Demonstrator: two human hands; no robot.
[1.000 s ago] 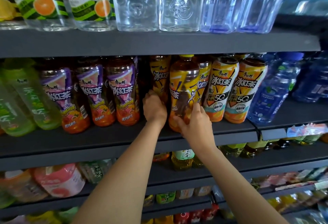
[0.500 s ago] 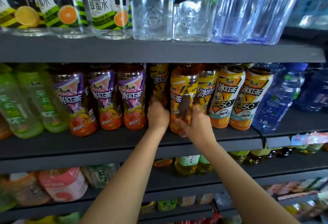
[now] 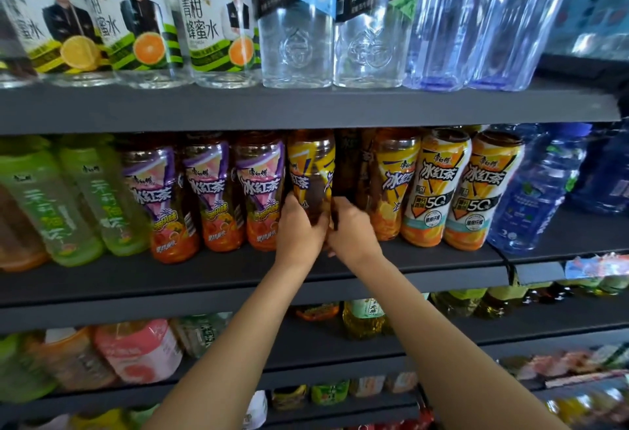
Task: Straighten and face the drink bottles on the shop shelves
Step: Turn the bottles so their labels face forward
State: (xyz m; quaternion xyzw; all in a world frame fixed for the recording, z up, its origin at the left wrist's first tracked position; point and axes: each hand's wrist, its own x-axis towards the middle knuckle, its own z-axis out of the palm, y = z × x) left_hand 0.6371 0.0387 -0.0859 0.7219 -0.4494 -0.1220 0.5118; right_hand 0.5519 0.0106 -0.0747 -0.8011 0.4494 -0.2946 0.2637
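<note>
While both hands — left hand (image 3: 299,225) and right hand (image 3: 354,228) — are wrapping their grip round the yellow iced-tea bottle (image 3: 311,174) standing on the middle shelf (image 3: 204,279), its label is sitting off-front — likely needing a twist.

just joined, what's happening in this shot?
A person is facing bottles on the middle shelf of a shop drinks display. Both hands hold one yellow-labelled iced tea bottle: the left hand wraps its lower left side, the right hand its lower right. Its label is turned sideways, with the seam towards the camera, unlike the front-facing purple-labelled bottles to its left and the orange-labelled bottles to its right.
</note>
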